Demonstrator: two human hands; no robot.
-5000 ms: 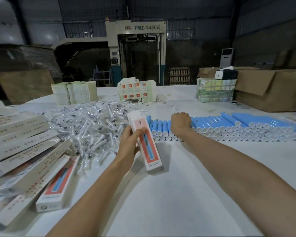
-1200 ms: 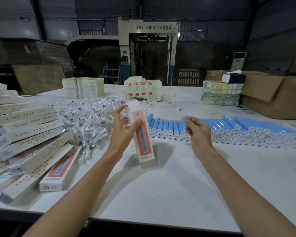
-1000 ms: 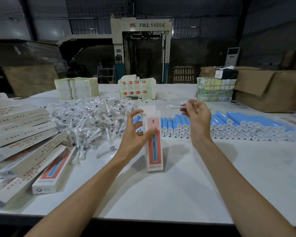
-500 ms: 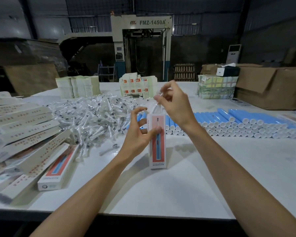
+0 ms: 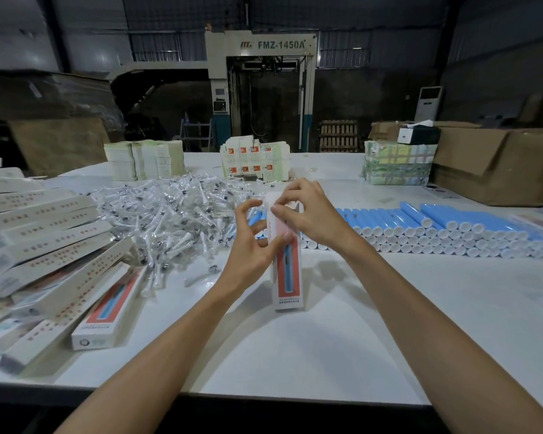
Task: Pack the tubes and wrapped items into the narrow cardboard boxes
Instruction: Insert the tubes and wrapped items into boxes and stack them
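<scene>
A narrow white and red cardboard box (image 5: 289, 277) stands upright on the white table (image 5: 295, 355) in front of me. My left hand (image 5: 253, 245) grips its upper part, thumb on the front face. My right hand (image 5: 311, 214) is at the box's top end, fingers curled over the top flap. Behind them lies a row of blue tubes (image 5: 436, 227) with white caps. A heap of clear-wrapped items (image 5: 170, 220) lies to the left of the box. What is inside the box is hidden.
Several narrow boxes (image 5: 51, 261) lie piled at the left edge, one with its red face up (image 5: 110, 308). Stacks of flat cartons (image 5: 254, 161) and paper bundles (image 5: 145, 159), (image 5: 398, 162) stand at the back. A large brown carton (image 5: 499, 167) stands at the right.
My right hand came from the tube row holding a small wrapped item, brought it to the box's top, and now its fingers curl over the flap. My left hand kept the box upright.
</scene>
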